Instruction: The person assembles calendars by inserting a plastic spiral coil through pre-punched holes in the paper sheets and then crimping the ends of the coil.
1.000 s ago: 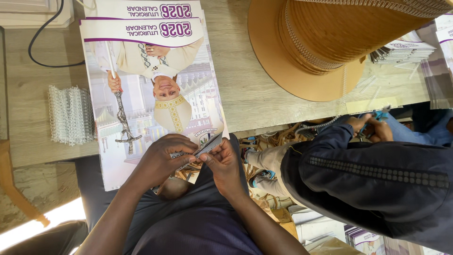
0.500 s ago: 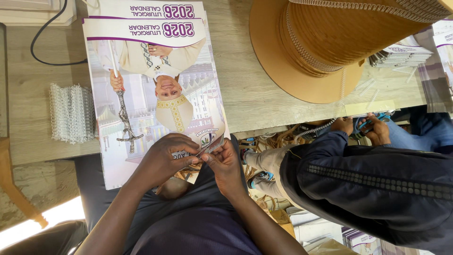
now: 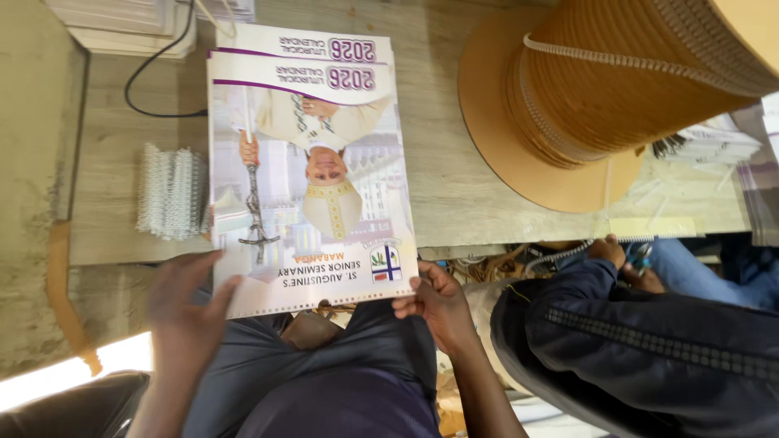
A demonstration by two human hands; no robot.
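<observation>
Two calendars [image 3: 312, 162] are lying stacked on the surface [image 3: 454, 186], near edges overhanging toward me. I am pinching the top one's punched edge: left hand [image 3: 185, 312] at its left corner, right hand [image 3: 438, 304] at its right, each grip closing on it. It looks light, glossy and floppy, so I judge both corners need holding. One coil bundle [image 3: 169, 193] is lying left, one spool [image 3: 617, 89] far right.

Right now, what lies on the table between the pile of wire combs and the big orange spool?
In the head view, the stack of calendars lies between the wire combs and the spool, with bare table beside it.
</observation>
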